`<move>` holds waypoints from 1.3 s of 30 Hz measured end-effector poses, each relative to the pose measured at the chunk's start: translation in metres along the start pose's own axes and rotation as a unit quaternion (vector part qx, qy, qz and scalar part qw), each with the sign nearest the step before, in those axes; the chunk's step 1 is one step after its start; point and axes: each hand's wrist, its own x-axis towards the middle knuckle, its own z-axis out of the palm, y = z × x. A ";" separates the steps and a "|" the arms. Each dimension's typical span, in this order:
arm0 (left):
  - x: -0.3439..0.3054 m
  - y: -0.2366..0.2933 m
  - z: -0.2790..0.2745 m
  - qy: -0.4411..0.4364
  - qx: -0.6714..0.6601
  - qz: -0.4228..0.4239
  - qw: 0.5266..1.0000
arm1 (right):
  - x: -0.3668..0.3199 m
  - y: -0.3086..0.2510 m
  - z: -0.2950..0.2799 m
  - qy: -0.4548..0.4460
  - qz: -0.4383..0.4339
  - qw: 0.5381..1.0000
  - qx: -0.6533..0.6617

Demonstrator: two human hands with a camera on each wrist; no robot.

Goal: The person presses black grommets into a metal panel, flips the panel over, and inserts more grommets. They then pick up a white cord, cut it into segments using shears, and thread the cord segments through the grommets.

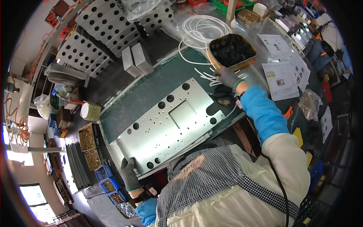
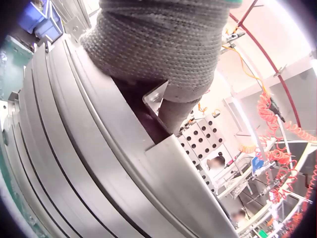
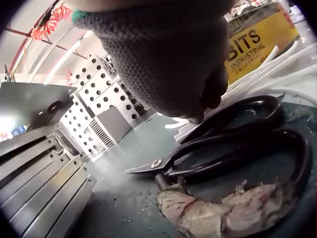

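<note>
A silver metal panel (image 1: 172, 121) with round holes, a rectangular cutout and several black grommets lies on the green bench top. My gloved left hand (image 1: 129, 173) grips its near left corner; in the left wrist view the glove (image 2: 163, 44) covers the end of the top panel, above a stack of panels (image 2: 74, 134). My gloved right hand (image 1: 228, 78) is low at the cut white tubes (image 1: 206, 76), beside a box of black grommets (image 1: 232, 49). In the right wrist view its fingers are bent down at the tube ends; whether they pinch one I cannot tell. Black-handled scissors (image 3: 213, 134) lie just below that hand.
A coil of white tubing (image 1: 202, 28) lies behind the grommet box. Printed sheets (image 1: 280, 77) are on the right. Perforated metal housings (image 1: 106, 22) stand at the back left, near two grey metal boxes (image 1: 137, 60). Blue bins (image 1: 107, 185) with small hardware sit at the left.
</note>
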 end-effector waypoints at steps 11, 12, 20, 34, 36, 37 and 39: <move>0.002 0.002 0.004 0.018 -0.008 0.000 1.000 | -0.014 0.006 -0.002 -0.098 -0.018 0.971 -0.216; 0.001 0.002 0.003 0.017 -0.006 -0.001 1.000 | -0.014 0.010 -0.004 -0.100 -0.021 0.974 -0.204; 0.003 0.000 0.001 0.013 -0.013 -0.005 1.000 | -0.044 -0.033 -0.092 0.029 -0.036 0.998 -0.042; 0.001 0.017 -0.001 -0.056 -0.032 -0.006 0.998 | -0.017 -0.017 -0.030 0.153 0.031 0.987 0.037; -0.003 0.032 0.004 -0.059 -0.046 -0.023 0.997 | -0.005 -0.023 -0.025 0.155 0.073 0.985 0.011; -0.004 0.032 0.005 -0.058 -0.049 -0.022 0.997 | -0.002 -0.023 -0.026 0.143 0.084 0.986 0.013; -0.003 0.030 0.008 -0.057 -0.055 -0.020 0.997 | 0.003 -0.032 -0.033 0.118 0.106 0.987 0.018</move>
